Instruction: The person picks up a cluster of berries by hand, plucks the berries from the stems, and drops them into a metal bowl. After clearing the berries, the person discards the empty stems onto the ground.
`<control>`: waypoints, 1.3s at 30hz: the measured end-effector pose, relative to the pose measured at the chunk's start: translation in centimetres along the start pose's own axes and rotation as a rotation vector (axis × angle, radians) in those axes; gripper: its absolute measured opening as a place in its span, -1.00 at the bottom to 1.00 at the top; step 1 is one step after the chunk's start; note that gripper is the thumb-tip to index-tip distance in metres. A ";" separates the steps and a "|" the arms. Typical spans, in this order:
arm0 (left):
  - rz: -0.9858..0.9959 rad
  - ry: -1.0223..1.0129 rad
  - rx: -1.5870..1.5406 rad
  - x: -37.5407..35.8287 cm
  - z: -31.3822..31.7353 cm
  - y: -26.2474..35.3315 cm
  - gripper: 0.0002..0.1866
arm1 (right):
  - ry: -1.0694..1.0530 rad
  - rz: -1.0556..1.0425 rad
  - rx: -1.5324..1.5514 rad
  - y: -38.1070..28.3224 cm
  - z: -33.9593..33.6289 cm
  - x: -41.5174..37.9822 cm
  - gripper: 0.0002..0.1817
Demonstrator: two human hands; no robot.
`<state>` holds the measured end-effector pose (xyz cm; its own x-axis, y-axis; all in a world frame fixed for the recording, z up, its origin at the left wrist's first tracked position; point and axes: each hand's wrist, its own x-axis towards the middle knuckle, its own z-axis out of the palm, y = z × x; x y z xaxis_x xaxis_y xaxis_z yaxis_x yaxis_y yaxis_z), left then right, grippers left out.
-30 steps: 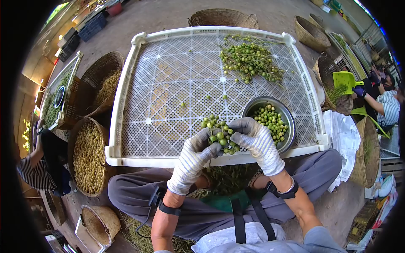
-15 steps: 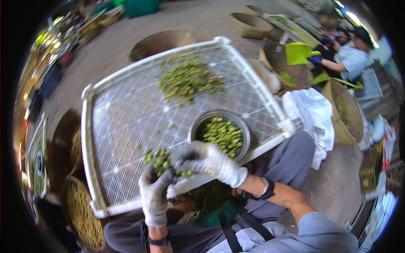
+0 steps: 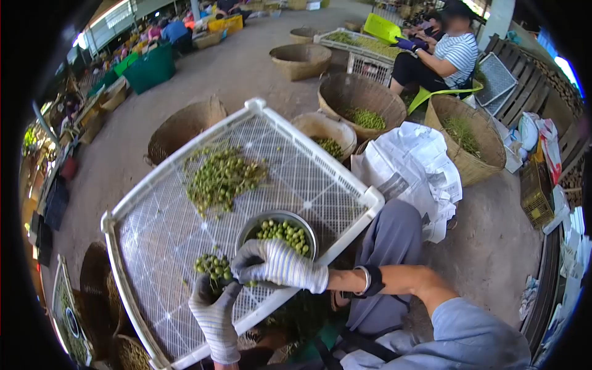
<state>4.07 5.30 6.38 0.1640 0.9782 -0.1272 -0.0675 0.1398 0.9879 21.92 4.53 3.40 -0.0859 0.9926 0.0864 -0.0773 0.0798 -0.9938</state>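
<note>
My left hand (image 3: pixel 213 311), in a striped work glove, grips a cluster of small green berries (image 3: pixel 213 266) over the near part of a white perforated tray (image 3: pixel 308 179). My right hand (image 3: pixel 277 265), gloved the same way, pinches at the right side of that cluster. Just behind my right hand sits a metal bowl (image 3: pixel 248 227) holding loose green berries. A larger pile of berries on stems (image 3: pixel 221 176) lies further back on the tray.
Woven baskets ring the tray: one empty (image 3: pixel 182 125), one with green pods (image 3: pixel 364 98), a third (image 3: pixel 465 139) to the right. White paper (image 3: pixel 413 166) lies beside my knee. A person in a striped shirt (image 3: pixel 450 52) sits at the back right.
The view has swung to the right, so the tray now sits at the lower left. Both hands keep hold of the berry cluster beside the bowl.
</note>
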 end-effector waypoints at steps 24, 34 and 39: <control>-0.048 0.052 -0.003 1.8 -0.8 -1.6 -0.68 | -0.069 -0.013 -0.021 3.9 -1.6 0.2 -0.61; -0.044 0.028 0.014 -0.1 1.2 0.2 -0.87 | -0.190 0.262 0.527 4.3 -0.7 -0.7 -0.63; -0.036 -0.011 0.036 -0.2 0.5 -0.2 -0.84 | -0.202 0.319 0.535 4.2 -1.0 -1.0 -0.65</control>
<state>4.54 5.00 6.24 0.1765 0.9709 -0.1618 -0.0261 0.1689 0.9853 22.71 4.01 -0.90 -0.3676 0.9189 -0.1434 -0.4960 -0.3242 -0.8055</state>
